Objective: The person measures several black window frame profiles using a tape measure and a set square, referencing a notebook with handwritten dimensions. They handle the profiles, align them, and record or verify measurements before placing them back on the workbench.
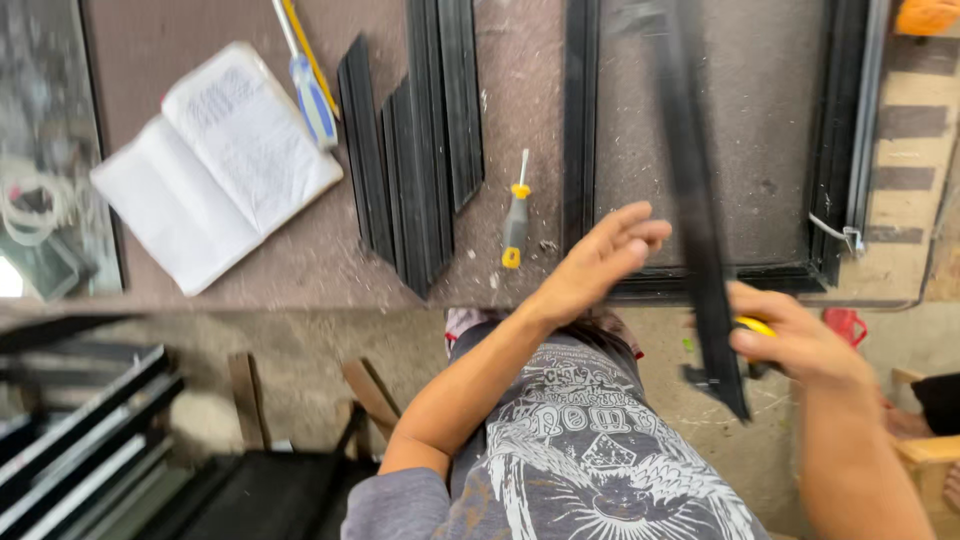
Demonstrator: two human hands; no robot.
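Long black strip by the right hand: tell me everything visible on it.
The long black strip is a narrow, flat, dark bar, apparently metal or plastic, blurred by motion. It runs from the top edge steeply down to a pointed, angle-cut lower end beyond the table edge, crossing over the black frame on the brown table. The right hand is against its lower part, also holding something yellow. The left hand, fingers spread, sits just left of it; contact is unclear.

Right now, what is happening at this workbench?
A person stands at a brown workbench. The right hand holds a long black strip together with something yellow, too hidden to name. The left hand is open, fingers spread, near the black frame lying on the bench. Cut black profile pieces, a yellow-handled screwdriver, a blue-handled screwdriver and an open notebook lie alongside.
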